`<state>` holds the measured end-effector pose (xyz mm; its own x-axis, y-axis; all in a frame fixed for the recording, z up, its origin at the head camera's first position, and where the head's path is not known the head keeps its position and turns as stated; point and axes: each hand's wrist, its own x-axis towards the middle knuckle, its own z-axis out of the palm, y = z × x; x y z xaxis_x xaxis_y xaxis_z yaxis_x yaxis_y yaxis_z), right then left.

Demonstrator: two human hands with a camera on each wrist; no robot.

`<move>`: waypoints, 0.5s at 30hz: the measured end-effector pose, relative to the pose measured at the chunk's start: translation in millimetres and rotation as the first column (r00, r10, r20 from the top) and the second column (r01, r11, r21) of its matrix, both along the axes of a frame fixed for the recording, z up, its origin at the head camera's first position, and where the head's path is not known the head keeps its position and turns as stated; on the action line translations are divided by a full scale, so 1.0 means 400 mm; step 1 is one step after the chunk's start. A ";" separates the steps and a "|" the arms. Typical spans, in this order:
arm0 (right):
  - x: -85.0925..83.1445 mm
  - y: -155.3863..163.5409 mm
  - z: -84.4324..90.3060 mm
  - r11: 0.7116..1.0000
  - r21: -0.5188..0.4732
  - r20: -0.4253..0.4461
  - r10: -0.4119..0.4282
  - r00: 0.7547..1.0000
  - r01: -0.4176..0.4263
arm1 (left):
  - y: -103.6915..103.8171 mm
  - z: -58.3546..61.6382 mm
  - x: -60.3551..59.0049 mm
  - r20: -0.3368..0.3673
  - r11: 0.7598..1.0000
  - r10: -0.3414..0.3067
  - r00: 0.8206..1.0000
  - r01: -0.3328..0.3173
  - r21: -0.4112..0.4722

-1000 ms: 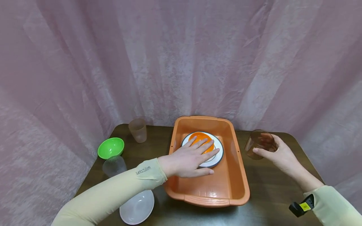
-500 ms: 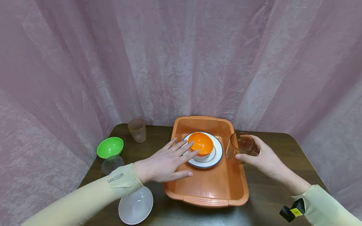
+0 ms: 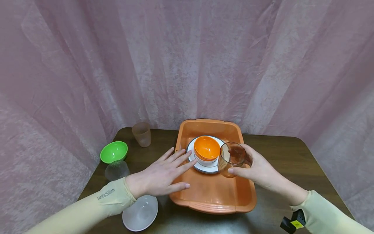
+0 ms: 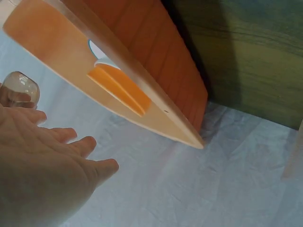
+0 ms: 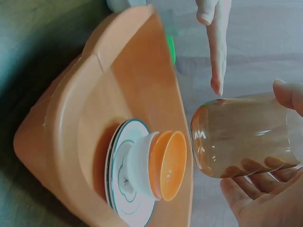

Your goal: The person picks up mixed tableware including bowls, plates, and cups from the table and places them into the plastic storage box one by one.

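Note:
My right hand (image 3: 255, 167) grips a clear amber drinking glass (image 5: 246, 135), fingers on one side and thumb on the other, over the right part of an orange plastic basin (image 3: 216, 198). Inside the basin, an orange bowl (image 3: 206, 148) is nested in a white bowl (image 5: 138, 165) on rimmed white plates (image 5: 124, 161). My left hand (image 3: 163, 175) hovers flat over the basin's left edge, fingers spread and holding nothing. In the left wrist view its fingers (image 4: 102, 171) are straight, with the glass beyond them.
Left of the basin stand a frosted pinkish cup (image 3: 142, 135), a green bowl (image 3: 114, 152) and a clear glass (image 3: 117, 170). A whitish bowl (image 3: 141, 214) sits near the front, partly under the left arm. A pink curtain (image 3: 187, 65) hangs behind the dark wooden table (image 3: 280, 156).
My right hand has carried the amber glass leftward from beside the basin to over it. My left hand has drawn back leftward from above the orange bowl, uncovering it.

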<state>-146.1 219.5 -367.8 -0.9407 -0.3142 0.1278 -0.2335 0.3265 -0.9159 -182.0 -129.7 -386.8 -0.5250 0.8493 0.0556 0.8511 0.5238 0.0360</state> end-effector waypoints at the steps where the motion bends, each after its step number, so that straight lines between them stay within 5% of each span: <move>1: -0.001 -0.006 0.000 1.000 -0.003 -0.003 0.006 1.000 -0.006 | 0.000 0.000 0.000 0.006 1.000 0.003 1.000 -0.003 0.000; 7: -0.006 -0.031 -0.002 1.000 0.008 -0.014 0.009 1.000 -0.009 | 0.016 0.014 -0.008 0.115 0.994 0.068 0.991 -0.076 0.073; 15: -0.010 -0.056 -0.009 1.000 -0.005 -0.010 0.007 1.000 -0.007 | 0.082 0.028 -0.013 0.346 0.941 0.085 0.935 -0.189 0.281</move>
<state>-150.0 197.2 -371.5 -0.9373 -0.3196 0.1390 -0.2449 0.3202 -0.9151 -187.3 -96.9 -375.5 -0.6678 0.7366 0.1066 0.6857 0.5531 0.4733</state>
